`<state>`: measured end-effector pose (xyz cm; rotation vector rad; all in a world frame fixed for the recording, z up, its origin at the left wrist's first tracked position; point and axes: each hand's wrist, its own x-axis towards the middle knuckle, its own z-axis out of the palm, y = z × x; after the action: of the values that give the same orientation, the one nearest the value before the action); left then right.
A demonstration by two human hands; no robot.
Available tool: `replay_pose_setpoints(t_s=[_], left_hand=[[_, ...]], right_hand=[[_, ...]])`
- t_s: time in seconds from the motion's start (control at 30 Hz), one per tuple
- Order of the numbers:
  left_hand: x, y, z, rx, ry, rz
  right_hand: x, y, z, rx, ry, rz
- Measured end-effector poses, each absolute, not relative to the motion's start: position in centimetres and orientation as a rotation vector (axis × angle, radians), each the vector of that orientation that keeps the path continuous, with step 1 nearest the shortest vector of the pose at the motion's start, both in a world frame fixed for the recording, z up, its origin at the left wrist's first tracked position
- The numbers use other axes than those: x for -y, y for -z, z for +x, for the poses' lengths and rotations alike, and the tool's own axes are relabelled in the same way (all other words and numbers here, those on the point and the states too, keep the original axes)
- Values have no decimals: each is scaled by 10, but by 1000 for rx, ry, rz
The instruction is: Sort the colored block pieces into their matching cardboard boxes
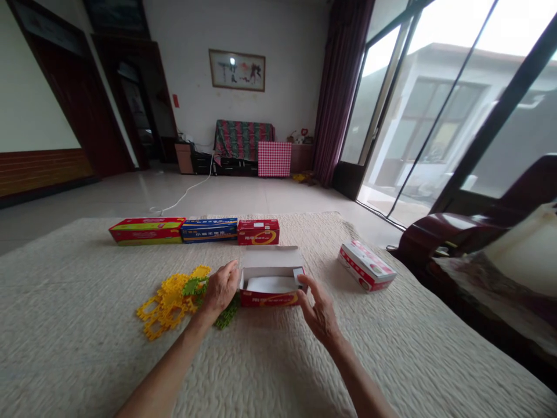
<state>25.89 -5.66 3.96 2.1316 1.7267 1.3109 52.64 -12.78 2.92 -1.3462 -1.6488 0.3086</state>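
Observation:
A red cardboard box stands on the quilted cover in front of me, its white lid flap tipped up and back. Inside it lies something flat and white that I cannot make out fully. My left hand is curled at the box's left end, fingers together against the side flap. At the right end, my right hand pinches the edge and small flap between thumb and fingers. Yellow interlocking plastic pieces and green ones lie left of the box, partly behind my left hand.
A red-and-green box, a blue box and a closed red box form a row behind. To the right lies a white-and-red box. A dark wooden armchair borders the right side.

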Motion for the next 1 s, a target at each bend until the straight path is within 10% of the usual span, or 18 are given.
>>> replay_pose_setpoints(t_s=[1.0], left_hand=[[34, -19, 278, -1193, -1627, 1859]], right_hand=[[106, -19, 531, 1520, -262, -1256]])
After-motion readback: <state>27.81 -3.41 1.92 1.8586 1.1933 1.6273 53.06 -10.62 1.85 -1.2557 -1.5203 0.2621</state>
